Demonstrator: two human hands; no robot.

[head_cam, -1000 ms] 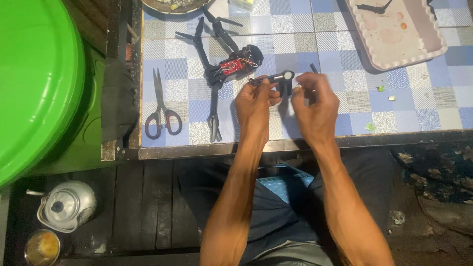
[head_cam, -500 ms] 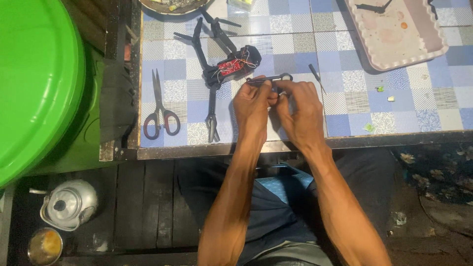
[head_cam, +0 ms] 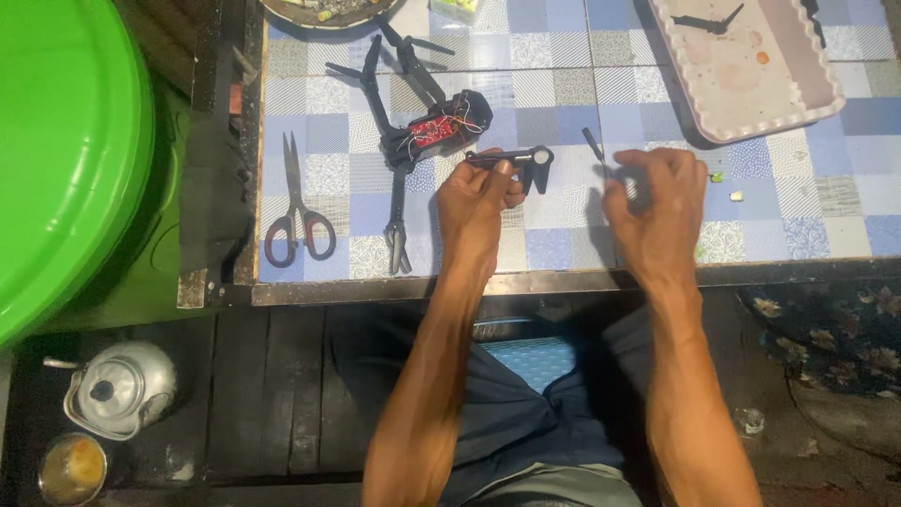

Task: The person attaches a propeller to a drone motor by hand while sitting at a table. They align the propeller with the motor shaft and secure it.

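Holding a black drone arm (head_cam: 514, 160) pinched in the left hand (head_cam: 479, 197) above the tiled table (head_cam: 798, 225) — right hand (head_cam: 657, 202) apart, gripping a small screwdriver (head_cam: 597, 150) — likely mid-repair, needing the tip brought to the arm next.

The large round green plastic lid (head_cam: 66, 150) is cut off by the left and top edges. The round dish with scraps (head_cam: 324, 11) at the top shows only its lower rim. The pale scalloped rectangular tray (head_cam: 751, 70) loses its upper end past the top edge, and the black pieces lying in it are too small to identify.

The right hand (head_cam: 657, 207) closes over a thin dark tool (head_cam: 596, 150), hiding all but its tip, so its kind is unclear. The left hand (head_cam: 479, 197) covers one end of the black plastic arm piece (head_cam: 521, 160). The small brown cup (head_cam: 70, 469) is clipped at the bottom.
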